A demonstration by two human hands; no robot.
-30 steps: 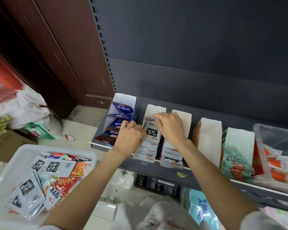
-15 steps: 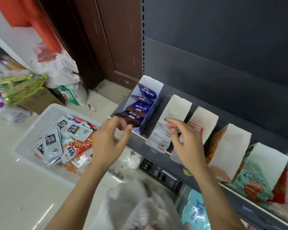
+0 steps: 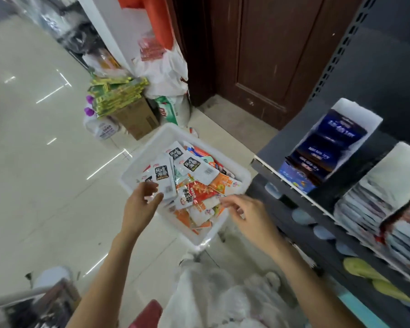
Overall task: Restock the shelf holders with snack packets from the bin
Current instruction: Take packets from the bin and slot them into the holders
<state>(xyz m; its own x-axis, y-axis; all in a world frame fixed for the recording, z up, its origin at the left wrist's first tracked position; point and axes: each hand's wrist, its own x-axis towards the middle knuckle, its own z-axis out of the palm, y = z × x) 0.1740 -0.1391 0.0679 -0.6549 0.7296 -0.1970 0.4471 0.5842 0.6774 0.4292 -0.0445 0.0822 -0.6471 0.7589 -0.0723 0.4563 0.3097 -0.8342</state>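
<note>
Your hands have left the shelf holders and come down over the bin since half a second ago, and the view has swung left with them. In the head view, your left hand hovers at the near left edge of the white bin, fingers loosely curled, thumb and fingertips just beside a white snack packet; whether the grip touches it you cannot tell, and it is not plainly grasping anything. Your right hand reaches over the bin's near right corner with fingers extended and released; its fingertips are motion-blurred above the orange and red packets, so contact is unclear. The bin holds a loose heap of white, red and orange packets, many half buried.

On the right, the dark shelf carries the holders: the blue-packet holder nearest the end, then a white holder stacked with pale packets, blurred and cut off by the frame edge. Print on the packets is too smeared to read.

The bin sits raised above a glossy pale tiled floor. Behind it stand a cardboard box topped with yellow-green packs, white plastic bags, and a dark brown wooden door. A crumpled white bag lies below your arms.
</note>
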